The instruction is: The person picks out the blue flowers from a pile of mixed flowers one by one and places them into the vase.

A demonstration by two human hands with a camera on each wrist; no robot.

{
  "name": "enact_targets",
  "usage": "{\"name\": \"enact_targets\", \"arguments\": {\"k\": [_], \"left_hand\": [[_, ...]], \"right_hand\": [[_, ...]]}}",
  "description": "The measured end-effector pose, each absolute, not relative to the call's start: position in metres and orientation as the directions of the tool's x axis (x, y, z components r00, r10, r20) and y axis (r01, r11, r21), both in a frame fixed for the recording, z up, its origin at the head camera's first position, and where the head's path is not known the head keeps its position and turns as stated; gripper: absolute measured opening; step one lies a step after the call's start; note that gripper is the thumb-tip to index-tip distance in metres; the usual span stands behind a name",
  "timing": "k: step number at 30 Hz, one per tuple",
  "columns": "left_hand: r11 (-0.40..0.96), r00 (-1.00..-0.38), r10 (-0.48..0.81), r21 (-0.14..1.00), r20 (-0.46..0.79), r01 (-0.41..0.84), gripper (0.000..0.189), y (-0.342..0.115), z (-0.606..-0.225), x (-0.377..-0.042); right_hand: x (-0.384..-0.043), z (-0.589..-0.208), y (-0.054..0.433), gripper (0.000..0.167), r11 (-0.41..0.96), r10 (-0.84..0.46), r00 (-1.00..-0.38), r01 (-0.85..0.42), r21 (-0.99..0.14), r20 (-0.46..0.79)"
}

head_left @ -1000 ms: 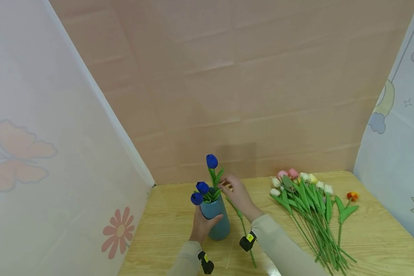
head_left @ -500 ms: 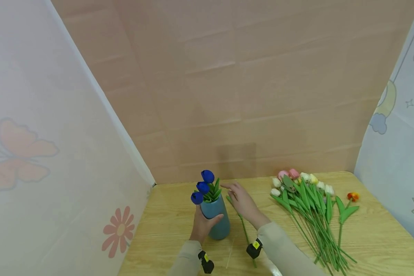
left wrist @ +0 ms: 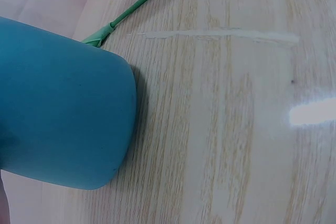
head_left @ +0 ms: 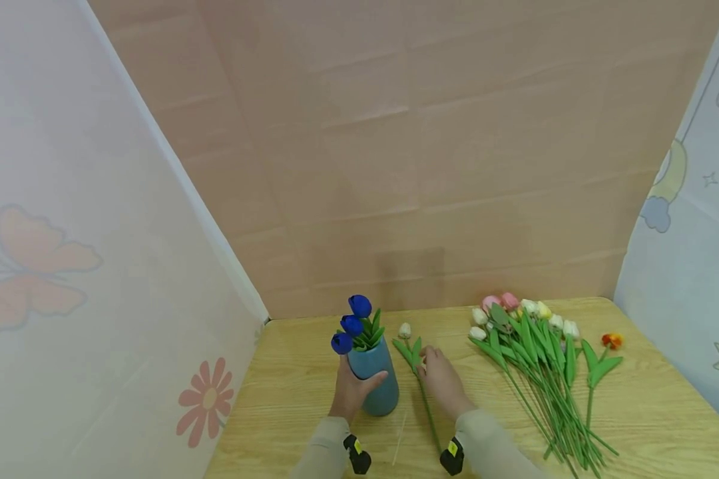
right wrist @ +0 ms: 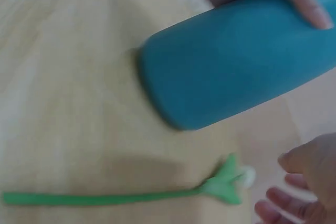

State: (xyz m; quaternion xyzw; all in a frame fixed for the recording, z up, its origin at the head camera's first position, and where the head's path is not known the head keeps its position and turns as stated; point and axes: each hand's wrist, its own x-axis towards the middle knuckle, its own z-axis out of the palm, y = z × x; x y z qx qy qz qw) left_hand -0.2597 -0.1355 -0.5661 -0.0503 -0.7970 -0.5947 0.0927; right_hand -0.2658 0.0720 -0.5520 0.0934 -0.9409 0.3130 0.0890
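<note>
My left hand (head_left: 351,391) grips the side of a blue vase (head_left: 381,389), its thumb across the front. Three blue tulips (head_left: 360,307) with green leaves stand in the vase, their stems' lower ends hidden inside. Right of the vase lies a single white tulip (head_left: 405,330) on the table. Over that tulip's leaves is my right hand (head_left: 443,382); in the right wrist view its fingers (right wrist: 283,203) are loosely bent and apart from the flower. The left wrist view shows the vase (left wrist: 63,103) upright on the table, with the green stem behind it.
A heap of white, pink and yellow tulips (head_left: 539,372) lies to the right on the wooden table (head_left: 299,399). Beside it is an orange-red tulip (head_left: 612,341). A beige backdrop (head_left: 335,166) closes off the back, and pale printed sheets (head_left: 96,166) stand on both sides.
The third blue tulip has gone down into the vase. My right hand has let go of it and moved right and down to the white tulip. The left hand stays on the vase.
</note>
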Motion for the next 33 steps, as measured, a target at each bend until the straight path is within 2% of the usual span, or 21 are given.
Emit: {"name": "enact_targets", "arguments": {"k": [5,8,13,16,18,24,28,33], "left_hand": [[0.291,-0.977,-0.036,0.938,0.209,0.190,0.102,-0.136,-0.568,-0.259],[0.292,-0.973,-0.034,0.934,0.227,0.207,0.102,-0.136,-0.569,-0.259],[0.289,-0.971,-0.021,0.931,0.240,0.223,0.101,-0.136,-0.568,-0.258],[0.282,-0.972,-0.016,0.934,0.234,0.220,0.100,-0.137,-0.567,-0.258],[0.276,-0.973,-0.018,0.936,0.230,0.217,0.100,-0.137,-0.568,-0.259],[0.268,-0.974,-0.025,0.940,0.225,0.211,0.098,-0.137,-0.569,-0.259],[0.277,-0.975,-0.027,0.939,0.219,0.203,0.098,-0.137,-0.569,-0.260],[0.279,-0.976,-0.020,0.939,0.215,0.201,0.098,-0.136,-0.569,-0.260]], "right_hand": [[-0.248,-0.579,0.075,0.036,0.875,-0.083,-0.993,-0.115,-0.470,0.090],[-0.238,-0.589,0.073,0.035,0.885,-0.084,-0.996,-0.084,-0.457,0.019],[-0.231,-0.606,0.073,0.019,0.892,-0.101,-0.990,-0.132,-0.432,0.096],[-0.229,-0.608,0.080,0.013,0.859,-0.125,-0.981,-0.181,-0.480,0.145],[-0.228,-0.607,0.087,0.010,0.812,-0.134,-0.980,-0.192,-0.551,0.144],[-0.230,-0.598,0.115,0.005,0.661,-0.111,-0.992,-0.113,-0.742,0.052],[-0.236,-0.591,0.134,0.009,0.649,-0.072,-0.996,-0.093,-0.755,0.061],[-0.242,-0.581,0.160,0.018,0.659,0.011,-0.985,-0.123,-0.742,0.173]]}}
